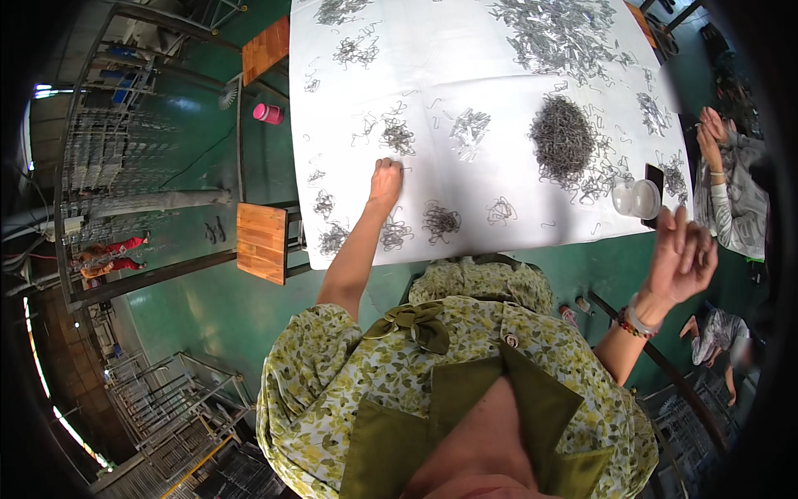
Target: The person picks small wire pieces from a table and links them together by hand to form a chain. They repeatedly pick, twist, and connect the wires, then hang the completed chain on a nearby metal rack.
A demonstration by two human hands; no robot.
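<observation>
My left hand (386, 180) rests low over the white-covered table (499, 179), its fingers drawn together. Whatever they hold, if anything, is too small to make out. Just beyond the fingertips lies a small pile of bent wire hooks (397, 138). Closer to me are more little hook heaps (440, 222). A loose group of light, straight metal pieces (470, 133) sits to the right of that hand. My right hand (682, 258), with bracelets at the wrist, is raised off the table's near right corner. Its fingers are loosely apart, and nothing shows in them.
A large dark hook pile (564, 137) and a wide spread of metal pieces (565, 33) cover the right and far table. Round clear plastic tubs (636, 200) stand by a dark flat object (654, 178). Another person's hands (712, 137) are at right. Wooden stools (261, 244) stand left.
</observation>
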